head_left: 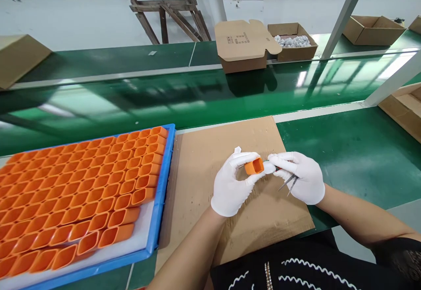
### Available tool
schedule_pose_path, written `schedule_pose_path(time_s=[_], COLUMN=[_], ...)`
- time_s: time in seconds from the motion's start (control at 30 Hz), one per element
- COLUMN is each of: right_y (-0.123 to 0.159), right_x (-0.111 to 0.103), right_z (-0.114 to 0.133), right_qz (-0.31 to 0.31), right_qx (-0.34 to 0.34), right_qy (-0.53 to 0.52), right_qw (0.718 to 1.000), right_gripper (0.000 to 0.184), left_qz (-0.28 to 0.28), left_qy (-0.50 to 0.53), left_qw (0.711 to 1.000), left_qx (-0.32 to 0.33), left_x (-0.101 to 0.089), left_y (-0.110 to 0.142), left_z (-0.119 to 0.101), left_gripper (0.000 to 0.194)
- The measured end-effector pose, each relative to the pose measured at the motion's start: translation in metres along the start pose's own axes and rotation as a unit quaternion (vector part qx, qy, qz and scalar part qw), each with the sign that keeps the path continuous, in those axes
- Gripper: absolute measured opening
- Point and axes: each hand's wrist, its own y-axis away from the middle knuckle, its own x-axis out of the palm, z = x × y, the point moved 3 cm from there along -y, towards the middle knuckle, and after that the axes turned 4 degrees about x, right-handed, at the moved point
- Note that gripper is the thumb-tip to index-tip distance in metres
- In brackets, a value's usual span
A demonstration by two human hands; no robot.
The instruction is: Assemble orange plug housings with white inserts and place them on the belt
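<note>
My left hand (232, 184), in a white glove, pinches a small orange plastic shell (255, 166) with its open end facing me, above a brown cardboard sheet (204, 171). My right hand (301, 177), also gloved, is closed on a pair of metal tweezers (287, 183) and presses a small white part (269, 167) against the shell's right side. A blue tray (161, 198) at the left holds several rows of the same orange shells (85, 184), lying on their sides.
A green conveyor belt (184, 92) runs across behind the cardboard. Beyond it stand a flapped cardboard box (243, 46), an open box of small white parts (292, 41), and further boxes at the far right (373, 29) and left (19, 57). Slanted metal posts (344, 16) rise at the right.
</note>
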Motion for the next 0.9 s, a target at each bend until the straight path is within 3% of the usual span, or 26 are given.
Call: schedule_pose_path(time_s=[0.1, 0.43, 0.73, 0.9], right_y=[0.004, 0.003, 0.006, 0.011], right_x=[-0.002, 0.005, 0.007, 0.011], right_z=[-0.006, -0.008, -0.016, -0.022], right_qz=[0.004, 0.049, 0.072, 0.093], right_qx=[-0.018, 0.146, 0.165, 0.137], right_qy=[0.011, -0.131, -0.109, -0.033], right_qw=[1.000, 0.979, 0.978, 0.986], right_gripper=[0.033, 0.035, 0.032, 0.033], left_qz=[0.011, 0.032, 0.042, 0.049], left_qy=[-0.010, -0.033, -0.029, -0.034], left_qw=[0.998, 0.993, 0.989, 0.989], left_qx=[0.055, 0.112, 0.138, 0.136], left_x=[-0.001, 0.000, 0.000, 0.000], left_y=[0.001, 0.002, 0.002, 0.004], left_z=[-0.001, -0.004, -0.006, -0.007], left_gripper=[0.041, 0.040, 0.047, 0.048])
